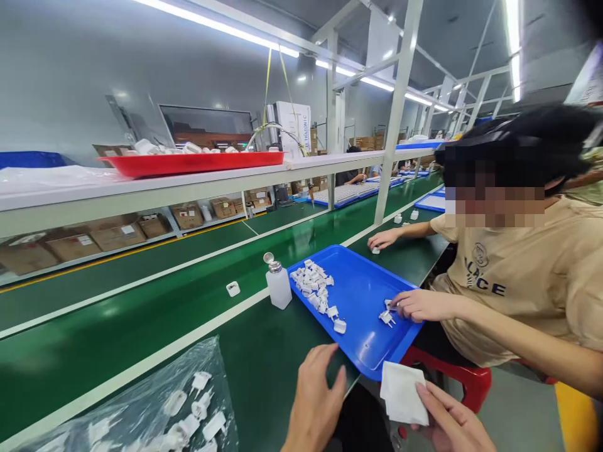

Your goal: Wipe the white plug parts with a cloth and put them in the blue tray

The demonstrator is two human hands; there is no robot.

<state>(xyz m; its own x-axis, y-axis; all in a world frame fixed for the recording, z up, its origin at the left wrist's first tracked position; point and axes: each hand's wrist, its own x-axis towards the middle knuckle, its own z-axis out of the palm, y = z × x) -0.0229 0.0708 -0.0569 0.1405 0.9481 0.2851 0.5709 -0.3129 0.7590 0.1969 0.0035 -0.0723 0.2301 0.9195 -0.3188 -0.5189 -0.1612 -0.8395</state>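
In the head view my left hand [320,392] hovers by the near edge of a blue tray [365,342], its thumb and fingers apart with nothing between them. Pinched in my right hand [452,417] is a folded white cloth [404,393], just off the tray's near corner. A heap of white plug adapters [313,282] lies along the tray's left side. A co-worker's hand [424,306] touches another adapter [387,318] at the tray's right. Left of the tray, a white pump bottle [279,285] stands upright with its metal lid raised.
A clear plastic bag [155,402] of adapters lies at the near left. One small white piece [233,289] sits on the green belt [164,333]. The co-worker [509,263] sits at right on a red stool [464,380]. A red tray [198,164] rests on the overhead shelf, and a white post [398,113] rises behind.
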